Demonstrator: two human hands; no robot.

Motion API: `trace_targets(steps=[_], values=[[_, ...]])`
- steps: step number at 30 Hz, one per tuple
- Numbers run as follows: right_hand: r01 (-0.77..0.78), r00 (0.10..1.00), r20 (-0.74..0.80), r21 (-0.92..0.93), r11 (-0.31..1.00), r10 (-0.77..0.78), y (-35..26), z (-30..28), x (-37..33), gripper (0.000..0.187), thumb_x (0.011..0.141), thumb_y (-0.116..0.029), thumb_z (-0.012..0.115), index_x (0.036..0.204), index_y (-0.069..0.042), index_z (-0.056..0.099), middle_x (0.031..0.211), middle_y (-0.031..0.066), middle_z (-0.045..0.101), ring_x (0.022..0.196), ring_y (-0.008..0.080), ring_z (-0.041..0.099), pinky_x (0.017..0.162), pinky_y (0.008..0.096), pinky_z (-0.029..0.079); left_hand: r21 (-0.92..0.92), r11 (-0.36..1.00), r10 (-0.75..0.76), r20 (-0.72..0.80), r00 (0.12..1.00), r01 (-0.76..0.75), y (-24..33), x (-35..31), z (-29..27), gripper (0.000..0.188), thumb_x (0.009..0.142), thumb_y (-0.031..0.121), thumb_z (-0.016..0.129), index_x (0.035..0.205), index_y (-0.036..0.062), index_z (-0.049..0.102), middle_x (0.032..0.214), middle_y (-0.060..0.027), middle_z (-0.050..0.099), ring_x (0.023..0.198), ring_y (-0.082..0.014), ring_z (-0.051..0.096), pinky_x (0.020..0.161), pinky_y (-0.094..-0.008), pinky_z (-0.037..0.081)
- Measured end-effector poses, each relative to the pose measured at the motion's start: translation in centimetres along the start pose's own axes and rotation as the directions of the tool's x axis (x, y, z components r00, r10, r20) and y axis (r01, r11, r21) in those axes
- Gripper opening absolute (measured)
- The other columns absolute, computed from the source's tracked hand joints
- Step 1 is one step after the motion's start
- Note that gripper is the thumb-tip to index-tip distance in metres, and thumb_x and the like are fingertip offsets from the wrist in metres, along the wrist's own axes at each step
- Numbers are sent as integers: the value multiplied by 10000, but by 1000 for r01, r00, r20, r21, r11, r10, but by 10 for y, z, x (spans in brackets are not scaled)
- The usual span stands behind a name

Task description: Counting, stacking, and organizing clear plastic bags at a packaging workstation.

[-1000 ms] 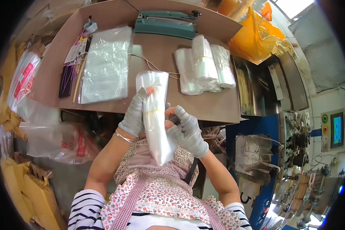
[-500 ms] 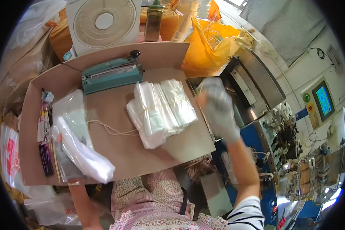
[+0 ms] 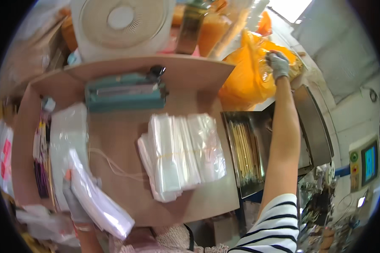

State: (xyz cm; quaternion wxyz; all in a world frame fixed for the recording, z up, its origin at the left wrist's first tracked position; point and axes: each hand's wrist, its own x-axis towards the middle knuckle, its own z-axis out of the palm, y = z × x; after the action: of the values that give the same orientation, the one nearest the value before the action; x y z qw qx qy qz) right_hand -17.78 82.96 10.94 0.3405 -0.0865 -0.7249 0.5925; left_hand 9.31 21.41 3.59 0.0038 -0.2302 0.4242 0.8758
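Observation:
My left hand [image 3: 77,201], in a grey glove with bare fingertips, is closed round a stack of clear plastic sleeves [image 3: 99,196] at the left of the cardboard tray. My right arm stretches far out, and the gloved right hand [image 3: 278,64] is over the opening of an orange plastic bag [image 3: 245,78]. Its fingers are curled in; what they hold, if anything, is too blurred to make out. Banded bundles of clear plastic sleeves [image 3: 179,154] lie in the middle of the tray. Another flat pile of clear sleeves [image 3: 67,126] lies beside my left hand.
A teal heat sealer [image 3: 126,99] stands at the back of the cardboard tray [image 3: 118,194]. Pens [image 3: 41,160] line its left wall. On the right, a metal bin [image 3: 240,185] holds thin wooden sticks [image 3: 245,152]. A white fan [image 3: 82,38] and machinery with a screen [image 3: 369,162] stand around.
My right hand has moved from above the metal bin, up and away to the orange bag, uncovering the sticks. My left hand still holds the sleeves. The whole view has shifted.

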Motion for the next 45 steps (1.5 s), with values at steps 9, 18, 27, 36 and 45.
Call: trace_targets(steps=[9,18,27,36,45], values=[[167,857,515,-229,959,-26,-164,98,-316,387,901,-203,591,1250,-41,543,1169,89,587,1031,171,584,915,296,458,-92,993,-62,167,984,78,-19,27,9,422,858,292,633,1167,31,510,992,-86,601,879,-188,619,792,-335,526],[47,551,787,-360,932,276,-155,165,-553,890,731,-115,756,1443,-21,232,1233,185,516,1093,264,537,950,336,433,0,973,-228,91,969,229,-30,-29,-20,357,873,283,646,1121,51,535,1035,-74,608,933,-179,607,831,-334,504],[-922,322,855,186,340,406,-122,141,-598,835,691,-368,784,1330,-3,391,1101,102,575,961,189,590,836,303,504,200,934,-355,442,824,295,-25,-65,-76,675,894,526,531,1322,17,413,1256,-119,515,1113,-209,539,947,-335,452],[-8,596,736,-394,919,321,-160,155,-608,839,814,-366,712,1398,43,270,1313,149,406,1143,238,476,978,340,382,-277,856,-255,510,821,437,-63,-77,-89,748,882,631,445,1354,54,387,1230,-86,523,1102,-207,530,970,-341,440],[-494,409,765,-273,825,498,-145,155,-601,704,864,-345,651,1382,14,337,1109,71,531,1002,127,483,886,266,408,471,870,-260,187,947,146,-53,-85,-96,556,955,421,496,1339,27,415,1225,-57,517,1062,-141,530,938,-278,433]])
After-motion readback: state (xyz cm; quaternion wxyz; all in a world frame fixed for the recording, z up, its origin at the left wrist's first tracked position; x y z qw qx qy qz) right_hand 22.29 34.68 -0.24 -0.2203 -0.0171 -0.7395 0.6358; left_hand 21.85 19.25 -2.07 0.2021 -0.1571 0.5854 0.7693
